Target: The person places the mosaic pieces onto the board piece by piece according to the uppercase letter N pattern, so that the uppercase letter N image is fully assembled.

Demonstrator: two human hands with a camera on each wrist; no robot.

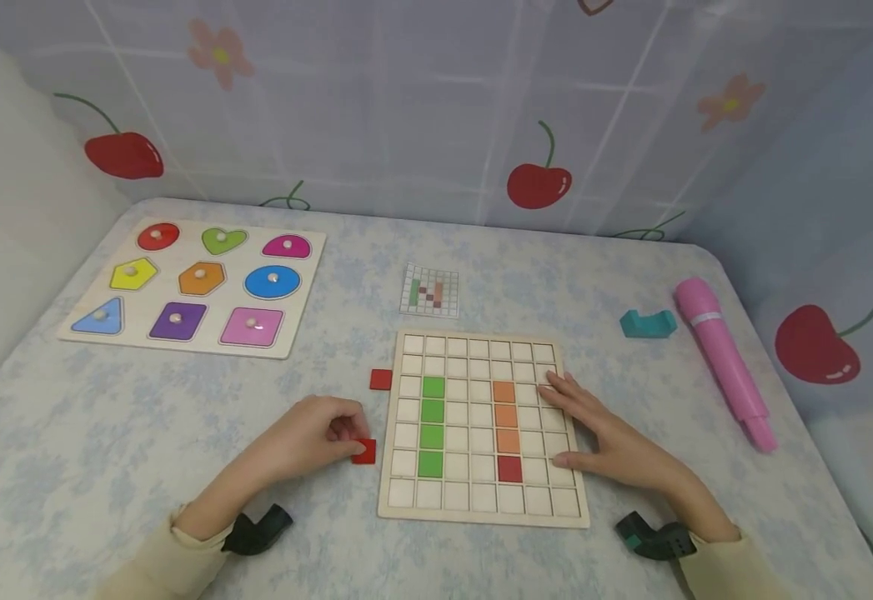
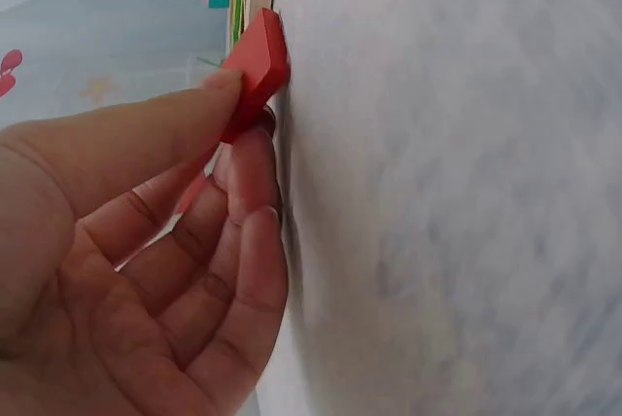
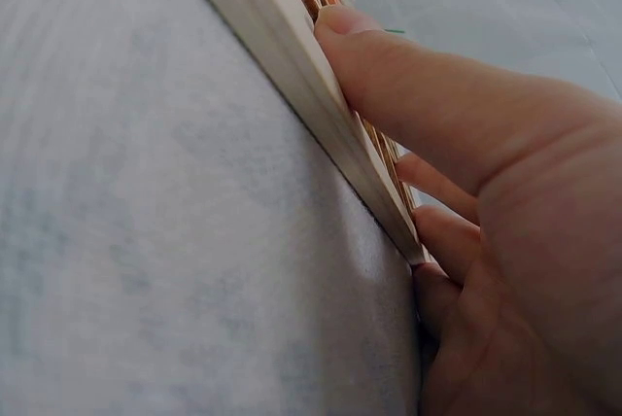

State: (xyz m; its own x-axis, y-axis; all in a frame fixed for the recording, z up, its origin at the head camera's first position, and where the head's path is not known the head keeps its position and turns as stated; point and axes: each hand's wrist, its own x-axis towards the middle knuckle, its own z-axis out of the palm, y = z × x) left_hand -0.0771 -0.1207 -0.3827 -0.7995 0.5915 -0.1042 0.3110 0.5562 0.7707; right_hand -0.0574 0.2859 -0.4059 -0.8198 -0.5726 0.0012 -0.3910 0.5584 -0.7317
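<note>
Between thumb and fingers my left hand [image 1: 319,432] pinches a red square tile [image 1: 364,452], just left of the wooden grid board [image 1: 484,510]. The left wrist view shows that tile [image 2: 262,54] tilted, with the thumb on its face and the fingertips low by the tabletop. On the board, several green tiles [image 1: 432,423] form one column. Three orange tiles [image 1: 506,415] make another, with a dark red tile [image 1: 509,468] below them. My right hand [image 1: 616,442] rests on the board's right edge, fingers spread and thumb on the rim. A second red tile [image 1: 380,380] lies by the board's upper left.
A small printed grid card [image 1: 429,292] lies behind the board. At the back left is a shape puzzle board [image 1: 203,328] with knobbed pieces. To the right, a teal holder [image 1: 648,324] sits beside a pink wand-shaped object [image 1: 727,362]. A curtain [image 1: 421,108] hangs behind the table.
</note>
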